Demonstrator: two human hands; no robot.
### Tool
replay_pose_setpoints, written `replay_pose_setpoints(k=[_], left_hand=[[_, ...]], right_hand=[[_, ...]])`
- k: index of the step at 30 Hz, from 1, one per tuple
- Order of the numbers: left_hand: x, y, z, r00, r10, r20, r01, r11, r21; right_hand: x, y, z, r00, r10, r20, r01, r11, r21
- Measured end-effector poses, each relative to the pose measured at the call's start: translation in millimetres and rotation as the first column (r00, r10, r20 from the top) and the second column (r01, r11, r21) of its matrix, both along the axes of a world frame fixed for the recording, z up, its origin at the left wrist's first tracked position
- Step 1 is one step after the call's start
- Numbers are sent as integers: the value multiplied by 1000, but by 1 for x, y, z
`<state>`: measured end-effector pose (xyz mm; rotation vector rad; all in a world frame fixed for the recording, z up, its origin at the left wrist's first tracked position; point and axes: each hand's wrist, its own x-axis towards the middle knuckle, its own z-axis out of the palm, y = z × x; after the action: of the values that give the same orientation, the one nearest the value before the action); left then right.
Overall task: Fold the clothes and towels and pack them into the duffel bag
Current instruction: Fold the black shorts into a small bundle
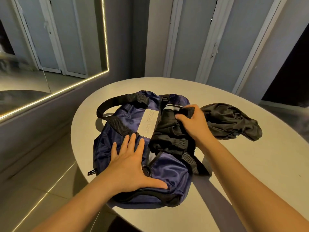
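A navy duffel bag [168, 171] with black straps lies on the round table [250, 164], its zip open along the top. My left hand [132, 163] rests flat on the bag's near left side, fingers spread. My right hand [192, 123] grips a folded black garment [167, 131] with a white stripe at its far end; the garment sits in the bag's opening. A second black garment [232, 121] lies crumpled on the table, right of the bag.
A mirror with a lit edge [55, 92] hangs on the wall at left. Pale closet doors [192, 39] stand behind the table. Tiled floor [41, 181] lies at lower left, beyond the table's edge.
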<state>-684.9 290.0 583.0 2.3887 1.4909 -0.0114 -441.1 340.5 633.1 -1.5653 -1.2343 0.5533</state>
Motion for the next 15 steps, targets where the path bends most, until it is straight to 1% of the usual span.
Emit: replay_pose_setpoints(k=[1, 3, 5, 7, 8, 9, 11, 12, 13, 14, 15], left_hand=[[0, 0, -1, 1000, 0, 2, 0, 1000, 5], [0, 0, 0, 1000, -3, 8, 3, 1000, 12], [-3, 1, 8, 1000, -7, 12, 7, 1000, -23], [-6, 7, 27, 999, -12, 47, 15, 997, -71], [-6, 13, 39, 996, -18, 83, 22, 999, -49], [-4, 22, 50, 991, -33, 132, 30, 999, 23], [8, 47, 63, 964, -106, 243, 55, 977, 208], [14, 60, 67, 947, -148, 285, 77, 967, 245], [21, 71, 68, 933, -179, 311, 105, 965, 241], [27, 80, 67, 934, -208, 292, 142, 962, 233], [32, 87, 65, 943, -245, 224, 187, 949, 253]], right_hand=[[-6, 1, -3, 999, 13, 33, -12, 999, -48], [-14, 1, -12, 983, 30, 179, -12, 995, -100], [-17, 0, -19, 941, 52, 334, -21, 995, -95], [-18, 1, -23, 896, 109, 431, -71, 992, -103], [-18, 2, -23, 884, 133, 447, -88, 989, -119], [-18, 3, -22, 889, 146, 434, -97, 986, -133], [-20, 7, -18, 926, 147, 348, -103, 985, -141], [-20, 9, -16, 943, 144, 301, -103, 984, -148], [-20, 11, -14, 952, 141, 271, -99, 981, -164], [-19, 13, -13, 955, 141, 261, -94, 978, -185], [-17, 15, -12, 953, 144, 266, -87, 973, -214]])
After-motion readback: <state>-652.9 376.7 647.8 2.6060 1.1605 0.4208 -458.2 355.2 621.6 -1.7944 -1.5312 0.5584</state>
